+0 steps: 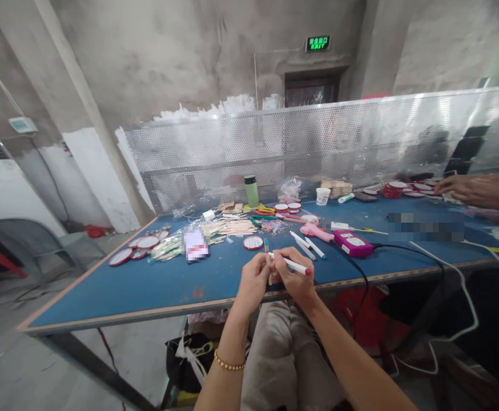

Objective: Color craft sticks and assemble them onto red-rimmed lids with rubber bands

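Note:
My left hand is closed on a thin wooden stick with a green upper part, held upright just above the table's front edge. In my right hand is a white marker with a red end pointing right; its other end meets the stick between my fingers. The exact contact is hidden. Beyond my hands lies a round red-rimmed disc. Several white markers, some green-ended, lie to the right of it. Farther back is a pile of wooden sticks.
A pink glue gun and a magenta box with cables lie right. A green bottle and paper cup stand at the back. More red-rimmed discs lie left. A co-worker's hands are at far right.

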The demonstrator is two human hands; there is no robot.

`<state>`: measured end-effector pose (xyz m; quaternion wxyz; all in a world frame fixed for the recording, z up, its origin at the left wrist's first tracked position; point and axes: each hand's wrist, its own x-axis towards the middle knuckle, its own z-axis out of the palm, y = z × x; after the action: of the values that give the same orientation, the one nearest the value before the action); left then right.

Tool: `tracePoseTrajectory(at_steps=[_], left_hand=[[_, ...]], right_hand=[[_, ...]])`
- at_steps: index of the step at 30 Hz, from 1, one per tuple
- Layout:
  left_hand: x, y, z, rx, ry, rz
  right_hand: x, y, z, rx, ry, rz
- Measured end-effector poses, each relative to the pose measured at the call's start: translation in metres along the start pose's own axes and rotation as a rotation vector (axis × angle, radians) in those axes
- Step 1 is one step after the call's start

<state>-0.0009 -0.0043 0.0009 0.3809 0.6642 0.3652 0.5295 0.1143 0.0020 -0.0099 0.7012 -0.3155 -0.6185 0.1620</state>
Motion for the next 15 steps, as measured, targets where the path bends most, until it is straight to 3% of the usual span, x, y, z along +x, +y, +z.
tracePoseTrajectory(at_steps=[15], left_hand=[[0.0002, 0.0001, 0.0003, 0.019, 0.014, -0.012]], right_hand=[[0.0027, -0.0033, -0.0013, -0.043, -0.032, -0.042]])
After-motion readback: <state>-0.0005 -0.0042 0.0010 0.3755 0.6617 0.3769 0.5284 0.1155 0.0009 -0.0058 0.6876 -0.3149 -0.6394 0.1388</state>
